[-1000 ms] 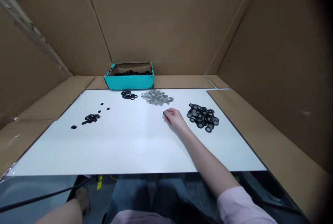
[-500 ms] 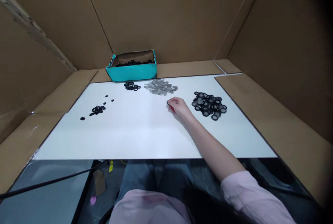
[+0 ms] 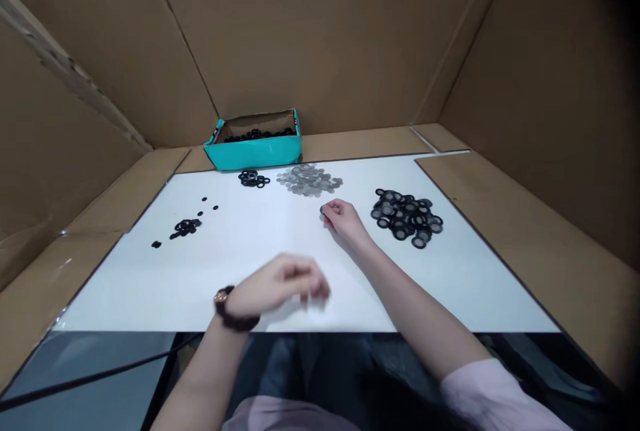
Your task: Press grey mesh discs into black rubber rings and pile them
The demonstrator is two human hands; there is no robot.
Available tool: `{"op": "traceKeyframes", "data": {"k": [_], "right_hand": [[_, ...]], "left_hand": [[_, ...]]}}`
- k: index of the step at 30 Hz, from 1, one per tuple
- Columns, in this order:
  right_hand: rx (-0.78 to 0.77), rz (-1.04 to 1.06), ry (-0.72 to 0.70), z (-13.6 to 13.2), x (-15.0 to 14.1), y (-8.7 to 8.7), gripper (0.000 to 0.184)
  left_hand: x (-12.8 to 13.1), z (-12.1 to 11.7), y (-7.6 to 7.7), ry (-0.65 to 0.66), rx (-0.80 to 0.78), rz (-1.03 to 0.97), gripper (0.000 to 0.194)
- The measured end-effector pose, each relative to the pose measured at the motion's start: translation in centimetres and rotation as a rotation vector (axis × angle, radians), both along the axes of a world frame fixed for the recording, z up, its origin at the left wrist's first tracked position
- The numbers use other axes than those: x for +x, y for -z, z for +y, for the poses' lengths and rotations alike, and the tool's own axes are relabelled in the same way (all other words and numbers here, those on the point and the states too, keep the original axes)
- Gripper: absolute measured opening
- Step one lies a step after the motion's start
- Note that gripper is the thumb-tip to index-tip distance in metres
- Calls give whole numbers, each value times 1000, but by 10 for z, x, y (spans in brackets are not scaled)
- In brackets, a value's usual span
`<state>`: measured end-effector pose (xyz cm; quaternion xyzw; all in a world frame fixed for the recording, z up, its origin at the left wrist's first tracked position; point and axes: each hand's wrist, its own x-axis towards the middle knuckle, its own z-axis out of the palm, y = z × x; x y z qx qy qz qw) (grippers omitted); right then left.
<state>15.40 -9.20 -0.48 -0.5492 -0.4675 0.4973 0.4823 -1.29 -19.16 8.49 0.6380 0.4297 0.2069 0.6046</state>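
Observation:
My right hand (image 3: 344,221) is closed in a pinch on a small grey disc (image 3: 323,210), low over the middle of the white board (image 3: 240,251). Its fingers hide much of that disc. Nearer the front edge, my left hand (image 3: 280,282) hangs over the board with its fingers curled and smeared by motion; whether it holds anything I cannot tell. Just beyond the right hand is a spread pile of thin grey discs (image 3: 307,181). To its right lies a heap of black rings with grey centres (image 3: 406,216).
At the back stands a turquoise box (image 3: 255,153) with black rings inside. A small group of black rings (image 3: 254,179) lies before it. Small black pieces (image 3: 186,227) are scattered at the left. Cardboard walls (image 3: 320,37) enclose the back and sides.
My left hand has come into view over the front of the board. The right hand keeps its pinch by the grey discs. The whole view has tilted slightly upward.

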Motion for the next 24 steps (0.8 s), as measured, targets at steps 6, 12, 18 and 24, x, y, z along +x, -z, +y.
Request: {"op": "traceKeyframes", "data": {"k": [6, 12, 18, 24], "right_hand": [[2, -74, 35, -2, -2, -7, 18], [33, -123, 52, -1, -6, -8, 16], [26, -112, 44, 1, -4, -6, 17], [10, -53, 13, 6, -1, 1, 22]], "left_hand": [[30, 101, 39, -587, 487, 687, 24], [34, 144, 64, -516, 629, 954, 31], [34, 147, 70, -480, 680, 984, 29], [34, 151, 73, -524, 712, 803, 27]]}}
